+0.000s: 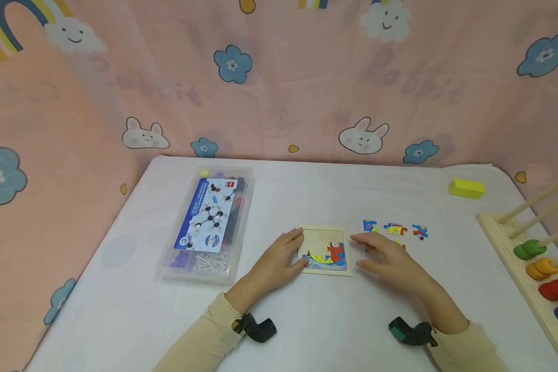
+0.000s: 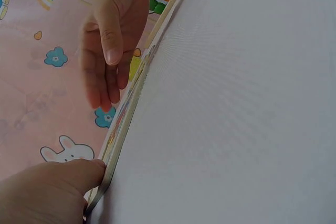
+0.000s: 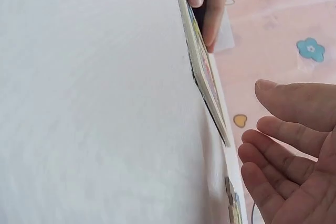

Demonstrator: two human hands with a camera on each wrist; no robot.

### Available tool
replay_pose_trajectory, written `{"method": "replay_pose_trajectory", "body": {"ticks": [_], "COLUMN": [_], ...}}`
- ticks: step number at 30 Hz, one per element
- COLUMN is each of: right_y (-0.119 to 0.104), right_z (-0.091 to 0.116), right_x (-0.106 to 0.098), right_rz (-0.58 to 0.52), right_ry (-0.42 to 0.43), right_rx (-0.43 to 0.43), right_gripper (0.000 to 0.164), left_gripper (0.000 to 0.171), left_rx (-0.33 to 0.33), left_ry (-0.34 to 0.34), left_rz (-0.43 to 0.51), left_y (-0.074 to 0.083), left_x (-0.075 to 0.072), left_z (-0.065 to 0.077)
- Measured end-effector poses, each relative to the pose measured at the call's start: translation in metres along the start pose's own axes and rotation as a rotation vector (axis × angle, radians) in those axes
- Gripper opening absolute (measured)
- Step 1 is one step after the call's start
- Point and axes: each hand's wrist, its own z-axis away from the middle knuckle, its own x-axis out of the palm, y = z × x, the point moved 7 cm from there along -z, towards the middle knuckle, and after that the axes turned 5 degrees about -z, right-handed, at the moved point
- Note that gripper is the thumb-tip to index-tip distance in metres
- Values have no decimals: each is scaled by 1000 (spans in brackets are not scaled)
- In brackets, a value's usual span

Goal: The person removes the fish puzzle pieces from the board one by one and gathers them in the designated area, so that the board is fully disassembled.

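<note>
A small square wooden jigsaw puzzle board [image 1: 315, 238] lies on the white table, with a few colourful pieces fitted along its bottom and right side. My left hand [image 1: 275, 259] holds the board by its left side, the thumb near the lower corner and the fingers toward the upper one. My right hand [image 1: 391, 261] hovers just right of the board, fingers apart and nothing between them, as the right wrist view also shows. Several loose puzzle pieces [image 1: 395, 228] lie beyond it, some partly covered by this hand. In the left wrist view the board [image 2: 125, 124] appears edge-on.
A clear plastic case [image 1: 242, 222] of small parts with a molecule-picture label lies at the left. A yellow block [image 1: 466, 188] sits at the back right. Along the right edge stands a wooden bead rack [image 1: 507, 258] with coloured beads on rods. A pink patterned cloth hangs behind the table.
</note>
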Motion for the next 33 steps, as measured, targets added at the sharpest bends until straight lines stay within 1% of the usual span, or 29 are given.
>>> {"method": "replay_pose_trajectory", "body": {"ticks": [7, 13, 19, 33], "right_y": [-13, -12, -8, -12], "right_z": [-18, -29, -31, -30], "right_x": [17, 29, 34, 36], "right_rz": [3, 18, 45, 19], "right_ry": [-28, -23, -13, 5], "right_rx": [-24, -5, 12, -12], "right_gripper": [49, 47, 40, 35], "left_gripper": [60, 60, 60, 60], "left_rx": [-8, -8, -5, -4], "left_ry": [2, 0, -4, 6], "left_rz": [4, 5, 0, 4], "left_y": [-1, -1, 0, -1], "left_x": [2, 2, 3, 0], "left_z": [0, 0, 0, 0]}}
